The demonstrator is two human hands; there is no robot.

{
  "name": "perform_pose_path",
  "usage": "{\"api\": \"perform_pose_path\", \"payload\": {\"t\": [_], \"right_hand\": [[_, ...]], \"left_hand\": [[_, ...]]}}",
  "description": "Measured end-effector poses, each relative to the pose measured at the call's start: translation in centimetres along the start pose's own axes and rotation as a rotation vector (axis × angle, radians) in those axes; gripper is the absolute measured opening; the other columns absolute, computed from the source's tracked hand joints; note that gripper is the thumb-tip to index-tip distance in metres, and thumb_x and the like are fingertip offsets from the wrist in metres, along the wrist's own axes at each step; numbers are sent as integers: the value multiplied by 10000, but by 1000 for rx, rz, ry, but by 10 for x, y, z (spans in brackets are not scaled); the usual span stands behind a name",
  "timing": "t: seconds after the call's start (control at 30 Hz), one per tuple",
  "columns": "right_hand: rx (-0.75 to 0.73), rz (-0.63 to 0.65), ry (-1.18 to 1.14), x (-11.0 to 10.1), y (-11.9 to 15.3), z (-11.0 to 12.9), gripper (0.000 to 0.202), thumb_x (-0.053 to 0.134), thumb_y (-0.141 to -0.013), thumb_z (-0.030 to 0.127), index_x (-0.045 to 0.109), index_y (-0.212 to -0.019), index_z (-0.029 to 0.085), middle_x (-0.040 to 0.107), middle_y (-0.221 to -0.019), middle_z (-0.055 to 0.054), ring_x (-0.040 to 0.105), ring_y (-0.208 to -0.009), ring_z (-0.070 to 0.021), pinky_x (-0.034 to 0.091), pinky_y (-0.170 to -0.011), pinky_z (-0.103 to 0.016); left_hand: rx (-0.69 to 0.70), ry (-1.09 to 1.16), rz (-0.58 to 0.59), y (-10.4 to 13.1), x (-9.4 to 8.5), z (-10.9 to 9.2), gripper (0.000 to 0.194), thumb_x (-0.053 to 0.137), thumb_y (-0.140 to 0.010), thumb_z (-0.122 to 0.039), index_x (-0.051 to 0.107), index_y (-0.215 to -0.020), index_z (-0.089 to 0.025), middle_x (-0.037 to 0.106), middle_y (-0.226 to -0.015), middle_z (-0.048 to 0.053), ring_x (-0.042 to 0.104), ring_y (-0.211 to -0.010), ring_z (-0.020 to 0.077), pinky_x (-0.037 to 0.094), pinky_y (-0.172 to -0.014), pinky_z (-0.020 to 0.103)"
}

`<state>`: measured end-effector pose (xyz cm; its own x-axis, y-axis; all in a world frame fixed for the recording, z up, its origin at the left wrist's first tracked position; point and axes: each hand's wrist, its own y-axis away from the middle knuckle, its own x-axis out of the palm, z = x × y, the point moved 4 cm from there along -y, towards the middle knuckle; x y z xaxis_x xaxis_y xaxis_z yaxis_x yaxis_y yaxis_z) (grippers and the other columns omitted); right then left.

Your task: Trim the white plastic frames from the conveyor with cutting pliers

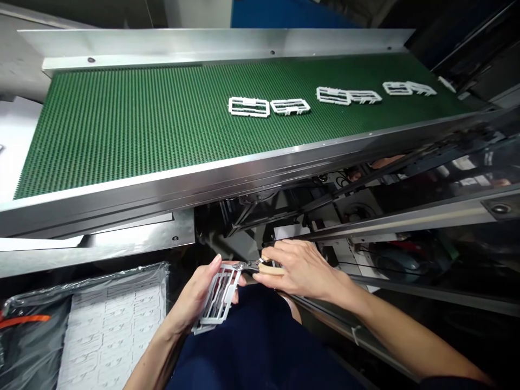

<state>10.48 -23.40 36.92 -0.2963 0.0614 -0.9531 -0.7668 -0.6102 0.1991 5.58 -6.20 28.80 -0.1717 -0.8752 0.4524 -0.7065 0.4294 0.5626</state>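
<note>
My left hand (203, 287) is closed around white plastic frames (219, 298), at least two of them stacked and tilted above my lap. In my right hand (303, 268) is a pair of nippers (268, 268) with pale handles, my fingers wrapped round them. The jaws of the nippers touch or lie right at the upper corner of the top frame. Part of my left fingers is hidden behind the frames.
A green conveyor belt (134, 124) with metal side rails runs across in front. Several similar white frames (248, 106) lie on it toward the right. At lower left stands a plastic-lined box (109, 325) holding rows of white parts. Metal machine bars (406, 219) extend at right.
</note>
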Motion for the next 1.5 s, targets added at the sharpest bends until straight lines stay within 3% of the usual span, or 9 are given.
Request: {"api": "perform_pose_path", "payload": {"t": [0.33, 0.5, 0.6, 0.8, 0.93, 1.0, 1.17, 1.3, 1.5], "right_hand": [[327, 81, -441, 5, 4, -12, 404, 417, -835, 567, 496, -677, 204, 479, -569, 60, 408, -521, -80, 293, -513, -209], [476, 37, -336, 7, 8, -25, 315, 520, -773, 531, 513, -775, 215, 585, -730, 19, 513, -624, -124, 341, -552, -237], [551, 17, -314, 9, 9, -28, 308, 519, -768, 527, 477, -761, 222, 574, -685, 31, 500, -589, -125, 335, -533, -239], [418, -126, -543, 15, -18, 1, 304, 551, -764, 518, 476, -837, 233, 614, -771, 39, 550, -671, -122, 380, -601, -230], [173, -202, -642, 21, -35, 22, 162, 535, -796, 335, 487, -896, 217, 611, -807, 22, 556, -694, -109, 395, -643, -212], [100, -236, -600, 22, -35, 22, 92, 501, -797, 245, 491, -880, 208, 594, -802, 14, 548, -703, -111, 390, -645, -208], [147, -266, -474, 23, -28, 4, 80, 488, -793, 221, 499, -871, 206, 578, -815, -9, 540, -705, -127, 397, -651, -222], [204, -307, -353, 16, -24, -9, 91, 475, -811, 233, 523, -883, 203, 588, -842, -33, 544, -705, -142, 402, -657, -242], [196, -374, -329, -21, -26, -6, 153, 531, -827, 355, 536, -862, 206, 576, -718, 15, 501, -582, -97, 408, -601, -209]], "left_hand": [[-35, 288, -18, 0, 7, 3, 471, 439, -864, -504, 601, -1083, -119, 665, -853, 118, 594, -569, 166, 437, -481, 237], [-10, 398, 14, -2, 8, 2, 405, 419, -890, -453, 607, -1063, -139, 647, -818, 85, 586, -566, 159, 429, -443, 221], [-2, 488, 29, -6, 6, 2, 379, 412, -898, -426, 610, -1052, -142, 642, -827, 77, 592, -584, 161, 448, -453, 224], [-19, 536, 45, -15, 4, 6, 418, 414, -895, -443, 620, -1027, -104, 650, -776, 85, 592, -554, 155, 459, -440, 220], [-73, 508, 75, -16, 8, 11, 504, 390, -892, -487, 619, -1021, -56, 627, -614, 90, 561, -463, 149, 434, -395, 209], [-46, 537, 53, -15, 8, 11, 468, 389, -901, -452, 603, -1064, -70, 648, -676, 98, 587, -510, 160, 450, -418, 215], [-11, 650, 41, -14, 0, 11, 401, 434, -890, -402, 591, -1087, -91, 653, -803, 91, 617, -609, 170, 502, -521, 243], [24, 678, 46, -12, -7, 10, 374, 441, -884, -397, 592, -1073, -112, 639, -820, 79, 613, -620, 173, 481, -462, 229], [53, 706, 20, -10, -15, 7, 333, 447, -881, -388, 598, -1012, -122, 633, -840, 76, 612, -645, 183, 479, -460, 238]]}}
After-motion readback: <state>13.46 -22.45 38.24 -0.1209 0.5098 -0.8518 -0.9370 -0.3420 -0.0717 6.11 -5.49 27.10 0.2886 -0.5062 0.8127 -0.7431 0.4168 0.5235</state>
